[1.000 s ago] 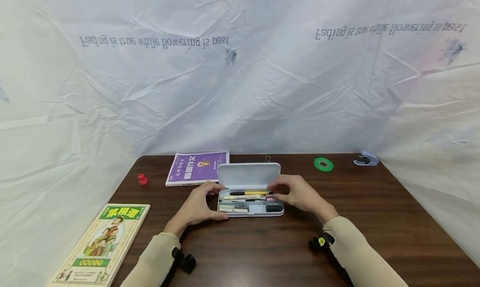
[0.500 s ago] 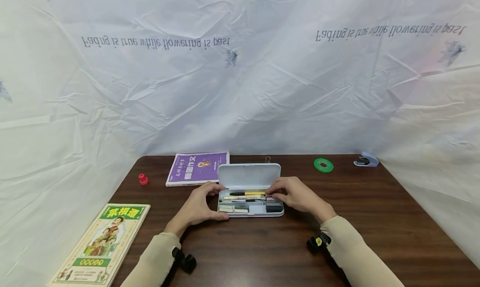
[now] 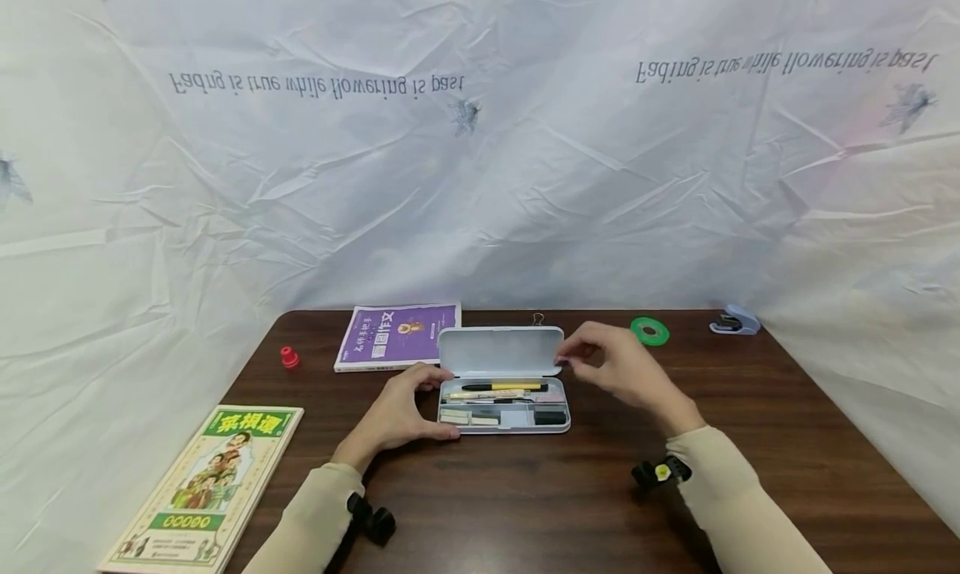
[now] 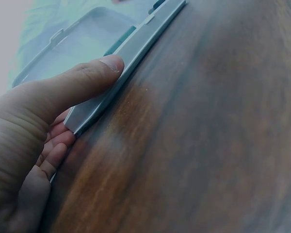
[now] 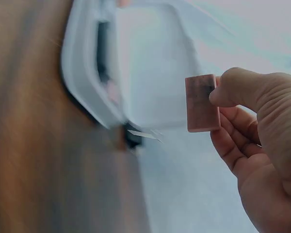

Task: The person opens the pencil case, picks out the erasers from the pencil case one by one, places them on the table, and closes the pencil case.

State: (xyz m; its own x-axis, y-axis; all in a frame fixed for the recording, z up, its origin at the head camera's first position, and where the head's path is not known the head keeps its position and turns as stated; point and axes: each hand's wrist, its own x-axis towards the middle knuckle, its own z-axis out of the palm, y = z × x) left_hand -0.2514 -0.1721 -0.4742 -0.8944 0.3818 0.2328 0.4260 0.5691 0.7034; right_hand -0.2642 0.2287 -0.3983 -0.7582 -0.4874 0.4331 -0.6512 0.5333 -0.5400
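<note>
A grey pencil case (image 3: 504,407) lies open mid-table, its lid (image 3: 500,351) tilted back, with a yellow pen (image 3: 502,386), other pens and erasers inside. My left hand (image 3: 401,411) grips the case's left end; in the left wrist view the thumb (image 4: 94,77) presses on the case's rim (image 4: 136,46) while the fingers curl behind it. My right hand (image 3: 567,356) hovers above the case's right end beside the lid. The right wrist view shows that hand (image 5: 220,116) pinching a small pink eraser (image 5: 202,103) between thumb and fingers.
On the dark wood table (image 3: 525,507) lie a purple book (image 3: 397,334) behind the case, a green-covered book (image 3: 213,486) at the front left, a red cap (image 3: 288,357), a green tape roll (image 3: 649,331), a stapler (image 3: 735,320) and a binder clip (image 3: 536,317). A white sheet hangs behind.
My right hand has risen out of the case and moved up and to the right, carrying the pink eraser. The left hand and the case stay put.
</note>
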